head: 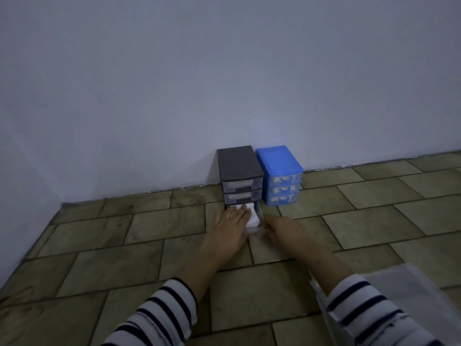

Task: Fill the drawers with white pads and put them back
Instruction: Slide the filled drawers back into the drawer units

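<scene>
Grey drawer unit [240,176] standing on tiled floor [149,258] against wall [224,71], blue drawer unit [280,173] just beside it on right. Bottom drawer [259,221] sitting pulled out, white pads [251,217] lying inside. Left hand [230,224] pressing flat on pads, fingers straight, close together. Right hand [279,229] gripping drawer's front right corner, fingers curling round it. Clear plastic bag [409,290] lying under right striped sleeve [361,308].

1. Tiled floor [104,265]: greenish-brown rectangular tiles with dark grout lines, staggered.
2. Plain pale wall [174,83] behind, meeting the floor along a rough, chipped edge.
3. Clear plastic bag [409,283] at the lower right, lying on the floor, crumpled and translucent.
4. Room corner at the left, dimly lit.
</scene>
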